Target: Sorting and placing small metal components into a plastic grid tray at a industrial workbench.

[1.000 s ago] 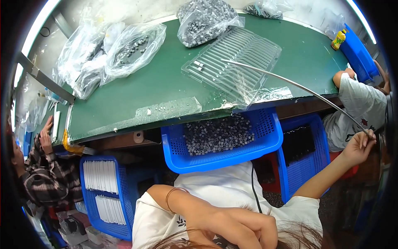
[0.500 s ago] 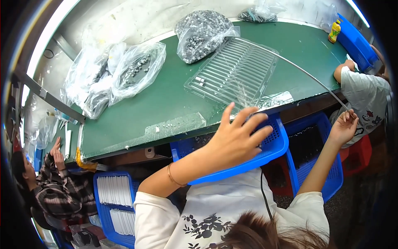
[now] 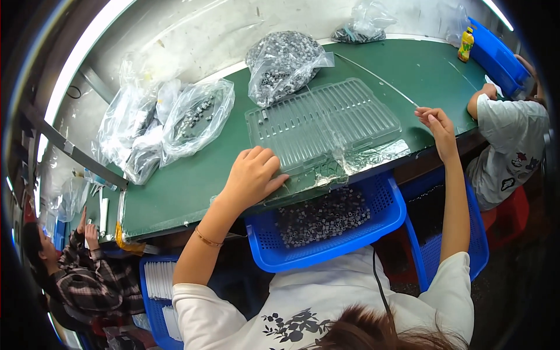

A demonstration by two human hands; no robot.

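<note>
In the middle of the frame the left hand [image 3: 252, 175] lay palm down with its fingers spread loosely on the near left corner of the clear ribbed plastic tray [image 3: 324, 123], which rested on the green table [image 3: 192, 186] at centre frame. Half a second earlier that hand had been hovering lower, over the blue basket [image 3: 326, 224] of small dark parts that sits just below the table edge; it had since moved up and left onto the tray, so the work seemed to have turned from the basket to steadying or positioning the tray. The right hand [image 3: 434, 123], which a second ago had hung far out at the right edge of the frame, had come up to the table's near edge at centre right, its thumb and fingertips pressed together on the end of a thin pale rod or wire [image 3: 379, 79] that ran up and left across the table past the tray's far corner. A crumpled clear film [image 3: 373, 156] lay under the tray's near right side. Several clear bags of dark parts [image 3: 195, 119] sat in the upper left and top centre of the frame, well apart from both hands. Another person in a grey shirt [image 3: 510, 137] sat at the right edge, and a person in a plaid sleeve [image 3: 93, 280] at the lower left.
</note>
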